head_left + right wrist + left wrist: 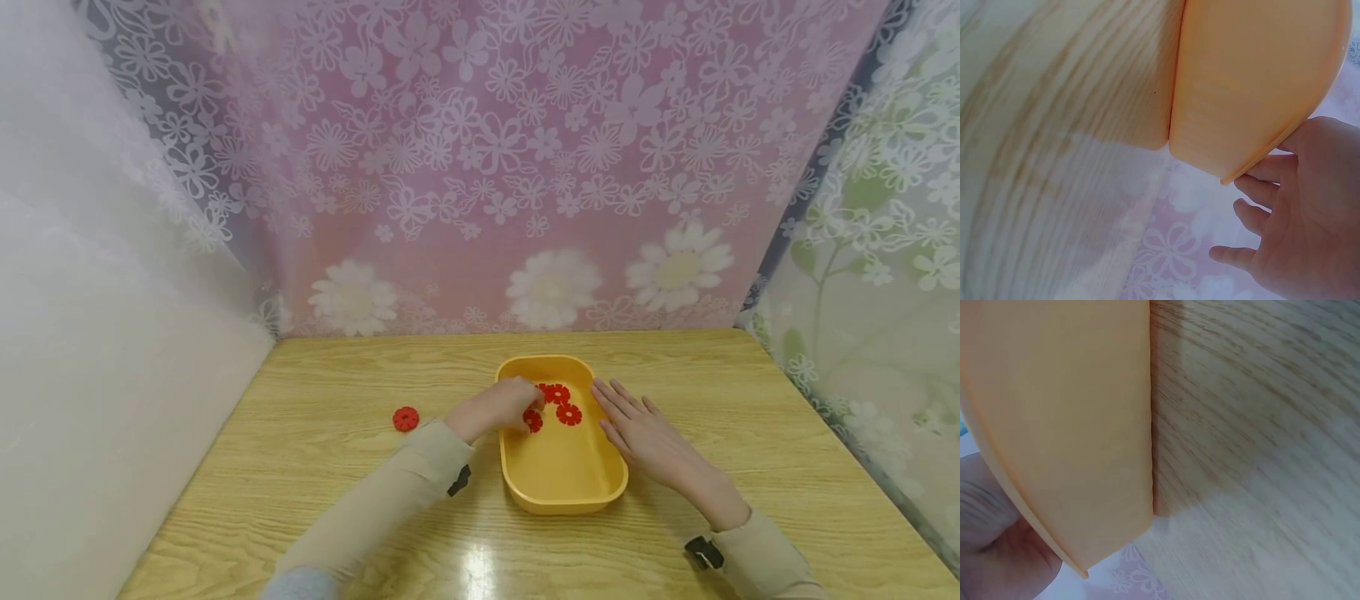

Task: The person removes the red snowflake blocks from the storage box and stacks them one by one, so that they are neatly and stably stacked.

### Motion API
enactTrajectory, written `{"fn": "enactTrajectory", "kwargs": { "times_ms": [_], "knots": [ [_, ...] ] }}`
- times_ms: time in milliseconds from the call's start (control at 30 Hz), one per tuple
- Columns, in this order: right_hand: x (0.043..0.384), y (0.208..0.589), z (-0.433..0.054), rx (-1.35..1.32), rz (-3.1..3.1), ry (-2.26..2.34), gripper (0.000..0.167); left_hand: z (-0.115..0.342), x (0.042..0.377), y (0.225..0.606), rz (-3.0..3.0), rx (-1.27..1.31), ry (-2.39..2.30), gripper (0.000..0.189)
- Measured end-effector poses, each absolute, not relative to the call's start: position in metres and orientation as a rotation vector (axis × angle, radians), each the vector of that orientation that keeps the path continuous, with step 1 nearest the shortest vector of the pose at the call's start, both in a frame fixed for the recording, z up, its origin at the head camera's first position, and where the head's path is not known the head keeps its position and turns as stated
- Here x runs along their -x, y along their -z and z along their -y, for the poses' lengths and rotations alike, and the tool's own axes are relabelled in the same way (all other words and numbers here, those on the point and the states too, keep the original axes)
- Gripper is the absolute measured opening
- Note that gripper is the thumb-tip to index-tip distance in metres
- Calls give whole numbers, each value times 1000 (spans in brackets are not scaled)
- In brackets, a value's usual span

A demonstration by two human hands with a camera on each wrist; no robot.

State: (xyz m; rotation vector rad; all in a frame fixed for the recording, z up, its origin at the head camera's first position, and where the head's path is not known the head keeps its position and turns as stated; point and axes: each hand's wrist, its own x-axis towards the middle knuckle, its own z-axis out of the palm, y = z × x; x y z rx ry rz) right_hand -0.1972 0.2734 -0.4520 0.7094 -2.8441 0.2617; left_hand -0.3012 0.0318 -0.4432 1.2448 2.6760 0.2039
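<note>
A yellow plastic tub (566,471) stands on the table with several red notched discs (569,414) inside, toward its far end. My left hand (506,407) reaches over the tub's left rim, its fingers bent down among the discs. One red disc (533,421) shows right at the thumb and fingertips; I cannot tell whether they pinch it. In the left wrist view the tub's wall (1072,425) hides most of that hand. My right hand (645,433) rests along the right rim with straight fingers. The right wrist view shows its fingertips (1254,187) at the rim.
Another red notched disc (406,418) lies on the wooden table (322,483), left of the tub. A pink flowered curtain (450,208) hangs behind the table's far edge. A pale sheet (112,292) closes the left side and a flowered one (885,292) the right.
</note>
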Motion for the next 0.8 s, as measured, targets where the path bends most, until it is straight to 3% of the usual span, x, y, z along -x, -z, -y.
{"fn": "enactTrajectory", "kwargs": {
  "times_ms": [800],
  "knots": [
    [197,453,-273,-709,2838,-258,57,-34,301,447,-2701,-1239,-224,35]
  ]
}}
